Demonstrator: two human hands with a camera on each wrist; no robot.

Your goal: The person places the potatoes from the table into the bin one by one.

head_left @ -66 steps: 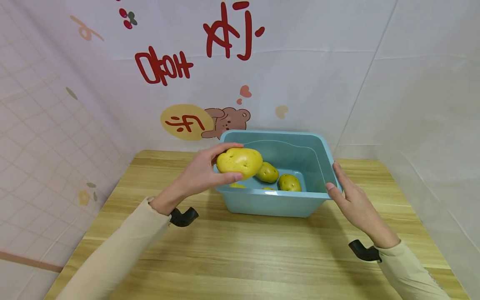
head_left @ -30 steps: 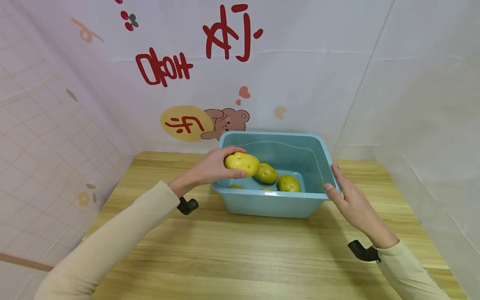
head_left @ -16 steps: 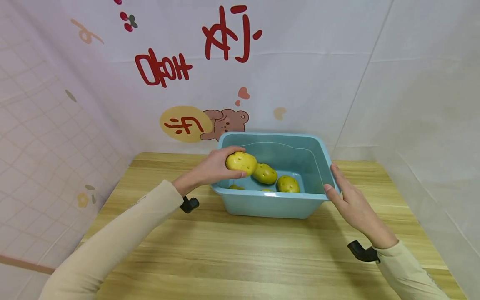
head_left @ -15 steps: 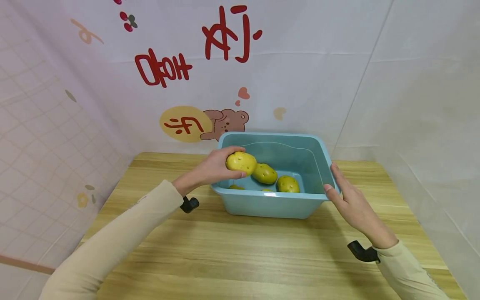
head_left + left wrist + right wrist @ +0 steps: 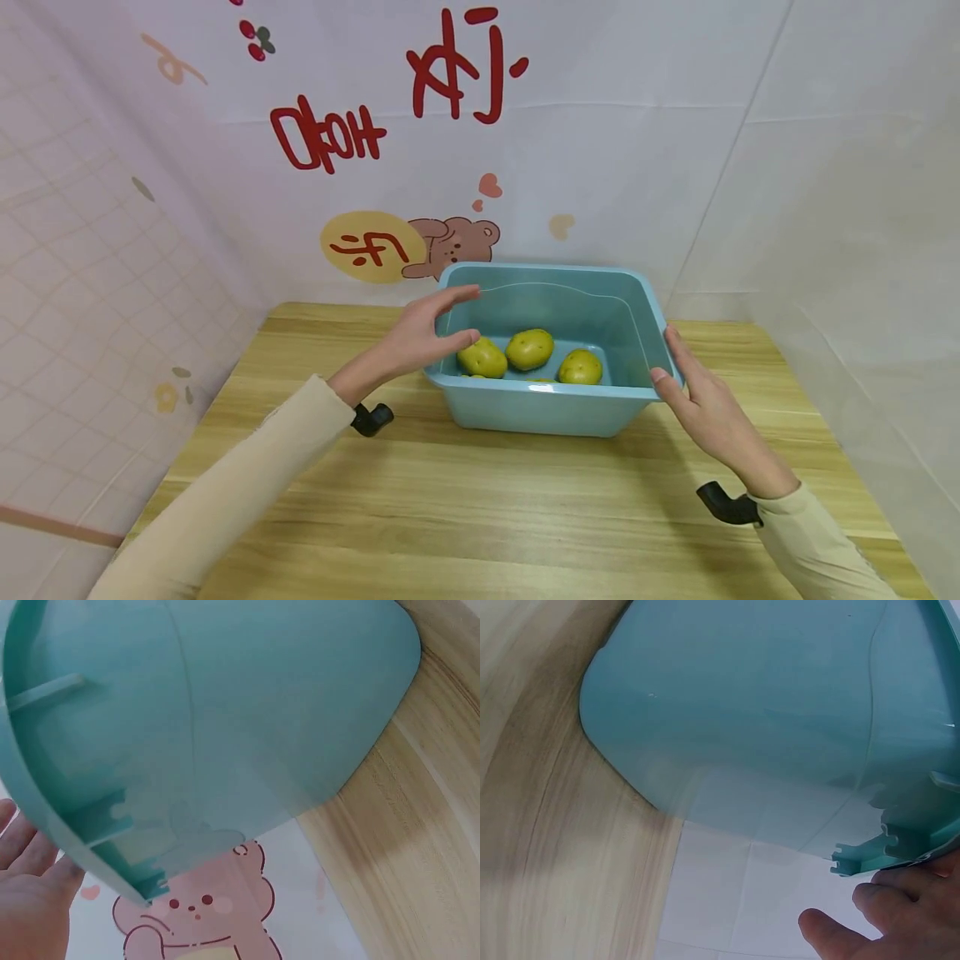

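Inside a blue plastic bin (image 5: 540, 408) lie several yellow-green potatoes. One potato (image 5: 482, 358) is at the left, another potato (image 5: 530, 349) is beside it and a third potato (image 5: 581, 367) is to the right. The near rim mostly hides a few more yellow bits. My left hand (image 5: 416, 337) reaches over the bin's left rim, thumb and fingers spread apart, nothing between them. At the right end, my right hand (image 5: 705, 404) holds the rim, its thumb on top and fingers along the outside. In the right wrist view, bent fingers (image 5: 900, 900) show by the rim.
The bin stands on a wooden table (image 5: 480, 517), close to the back wall cloth (image 5: 600, 150) with red lettering and a printed bear (image 5: 459, 240). Side cloths rise at left and right. A black curved piece sits at each wrist.
The potato that my left hand held above the bin is out of the hand; a potato now lies at the bin's left. My left thumb and fingers have parted. The right hand stays at the rim.
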